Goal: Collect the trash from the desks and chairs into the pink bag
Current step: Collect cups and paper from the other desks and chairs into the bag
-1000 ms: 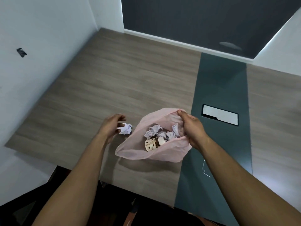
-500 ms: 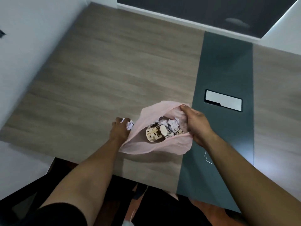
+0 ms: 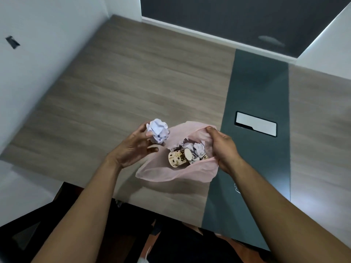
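The pink bag [image 3: 176, 172] lies open on the wooden desk [image 3: 123, 95]. Inside it I see a spotted paper cup [image 3: 177, 158] on its side and several crumpled paper balls [image 3: 198, 149]. My right hand [image 3: 223, 147] grips the bag's right rim and holds the mouth open. My left hand [image 3: 133, 149] holds a crumpled white paper ball [image 3: 158, 132] in its fingertips, lifted just left of the bag's opening.
A dark green strip [image 3: 254, 118] runs across the desk right of the bag, with a white rectangular cable hatch [image 3: 255, 126] set in it. A white wall [image 3: 38, 44] borders the desk's left side. A black chair [image 3: 38, 224] stands below the near edge.
My left hand closed on the paper ball on the desk and has lifted it up beside the bag's mouth. My right hand has kept hold of the bag's rim.
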